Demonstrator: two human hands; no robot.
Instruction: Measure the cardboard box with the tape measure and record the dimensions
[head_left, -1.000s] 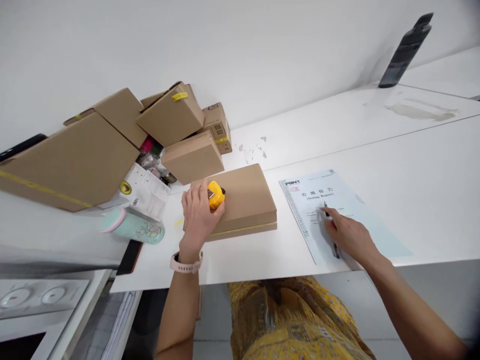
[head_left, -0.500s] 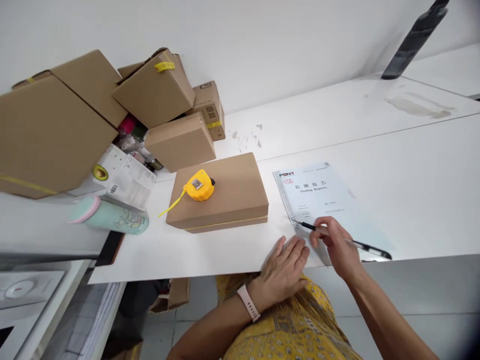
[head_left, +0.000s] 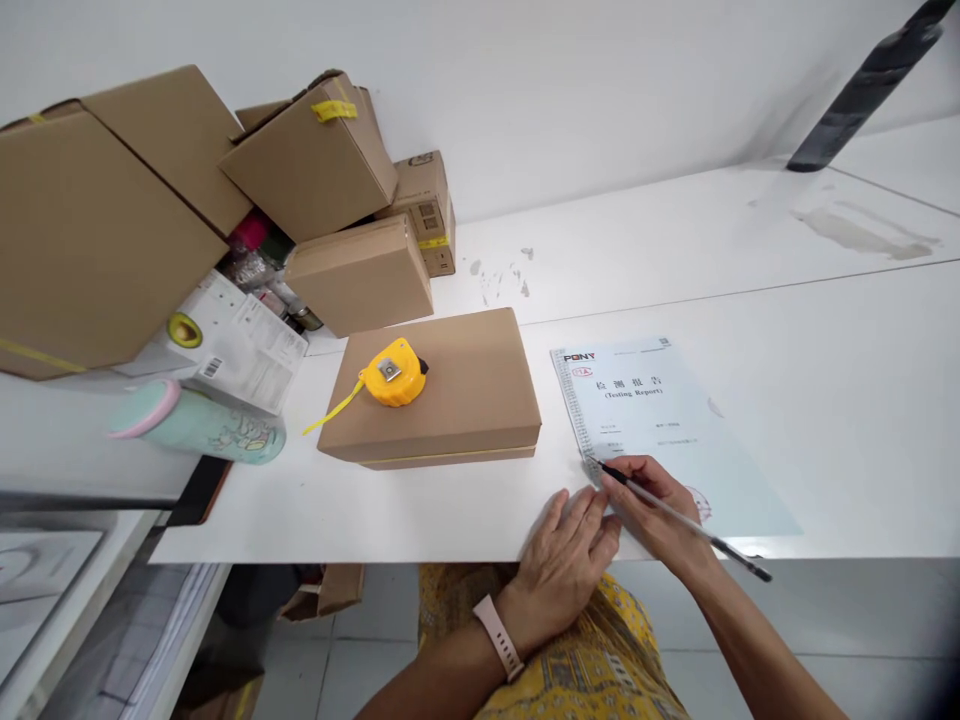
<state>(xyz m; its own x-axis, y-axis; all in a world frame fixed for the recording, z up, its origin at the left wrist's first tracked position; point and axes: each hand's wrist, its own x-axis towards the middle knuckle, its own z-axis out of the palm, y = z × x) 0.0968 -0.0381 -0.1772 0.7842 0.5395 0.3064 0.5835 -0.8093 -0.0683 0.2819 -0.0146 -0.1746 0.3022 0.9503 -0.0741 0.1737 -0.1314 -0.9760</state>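
Note:
My right hand is closed round a black pen, whose tip touches the lower left edge of a pale blue testing report sheet on the white table. My left hand lies flat with fingers stretched out at the table's front edge, right beside the sheet's near corner. To the left, a yellow tape measure rests on a flat brown cardboard box, with a short length of tape sticking out.
Several cardboard boxes are piled against the wall at the back left. A white packet and a mint green bottle lie in front of them. A dark object leans at the far right.
My left hand let go of the tape measure on the box and came to the table edge beside the sheet. My right hand picked up the pen and brought its tip to the sheet's left edge.

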